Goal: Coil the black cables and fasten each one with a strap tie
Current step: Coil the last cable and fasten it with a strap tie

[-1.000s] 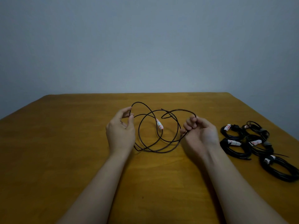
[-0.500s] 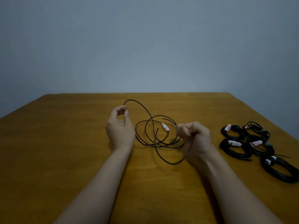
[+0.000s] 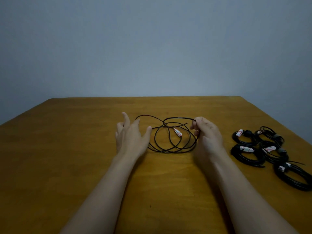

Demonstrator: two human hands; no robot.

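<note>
A thin black cable [image 3: 170,150] lies in loose overlapping loops on the wooden table [image 3: 67,166] between my hands. A white tag with red marks [image 3: 177,132] sits on it near the middle of the loops. My right hand [image 3: 205,132] pinches the loops at their right side, a strand arching from its fingertips toward the left. With fingers spread and nothing in it, my left hand [image 3: 130,134] hovers at the left edge of the loops. One cable end curves past its fingertips.
Several coiled black cables [image 3: 263,147] with white tags lie grouped at the table's right side, the nearest coil [image 3: 293,176] close to the right edge. A plain grey wall rises behind the table's far edge.
My left hand let go of the cable end and spread its fingers. My right hand moved up and right, drawing the loops wider on the table.
</note>
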